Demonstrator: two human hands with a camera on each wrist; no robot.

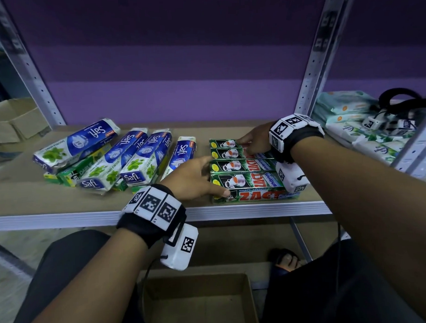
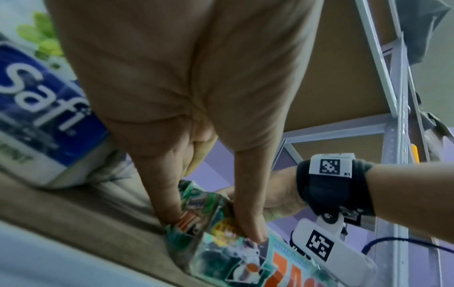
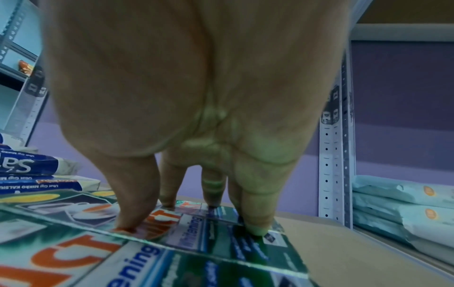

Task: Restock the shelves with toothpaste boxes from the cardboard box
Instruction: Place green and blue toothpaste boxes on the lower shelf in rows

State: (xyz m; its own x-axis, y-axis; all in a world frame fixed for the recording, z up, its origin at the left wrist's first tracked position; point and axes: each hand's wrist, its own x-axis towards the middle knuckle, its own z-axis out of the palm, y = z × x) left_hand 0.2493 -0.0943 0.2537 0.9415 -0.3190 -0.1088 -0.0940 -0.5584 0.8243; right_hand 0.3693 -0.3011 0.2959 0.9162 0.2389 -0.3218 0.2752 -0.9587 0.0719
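Observation:
Several green Zact toothpaste boxes [image 1: 246, 165] lie side by side on the brown shelf board [image 1: 27, 196], right of centre. My left hand [image 1: 217, 177] is at their left ends, with straight fingers [image 2: 172, 209] against the end flaps and the thumb on the nearest box [image 2: 233, 262]. My right hand [image 1: 251, 144] lies over the far boxes, its straight fingertips [image 3: 255, 225] pressing down on their tops [image 3: 73, 252]. Blue and white Safi toothpaste packs [image 1: 134, 159] lie in a loose pile to the left. The brown cardboard box [image 1: 248, 302] sits open on the floor below, nothing showing inside.
Packs of wipes [image 1: 350, 122] fill the neighbouring bay past the grey upright [image 1: 317, 61]. The metal shelf edge [image 1: 64, 218] runs across in front of me. A second cardboard box [image 1: 10, 120] stands far left. My knees and a sandalled foot [image 1: 286, 259] are under the shelf.

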